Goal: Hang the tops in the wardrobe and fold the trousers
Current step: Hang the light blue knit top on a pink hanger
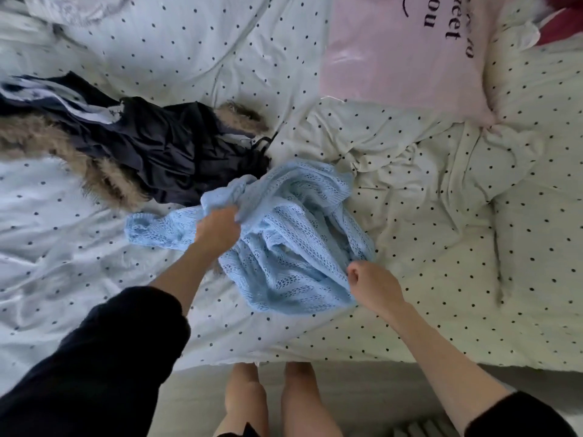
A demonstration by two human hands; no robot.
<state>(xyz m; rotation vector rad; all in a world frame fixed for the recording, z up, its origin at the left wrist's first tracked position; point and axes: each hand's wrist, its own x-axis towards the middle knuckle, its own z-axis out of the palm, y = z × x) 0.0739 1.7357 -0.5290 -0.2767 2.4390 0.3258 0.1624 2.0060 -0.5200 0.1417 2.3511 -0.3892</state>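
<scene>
Pink pillow (407, 58) — "you" legible — beyond hands (217, 228) gripping blue knit top (290, 241)

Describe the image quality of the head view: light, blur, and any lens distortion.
Head view: soft, even daylight with no hard shadows; the dotted duvet looks bluish on the left and creamier on the right. The wide-angle lens bends the bed edge and stretches the sleeves at the corners. The left hand, shut on the blue knit top, is slightly soft, as is the dark clothing pile.

Head view, steeply downward, close over bed (473, 247)
</scene>
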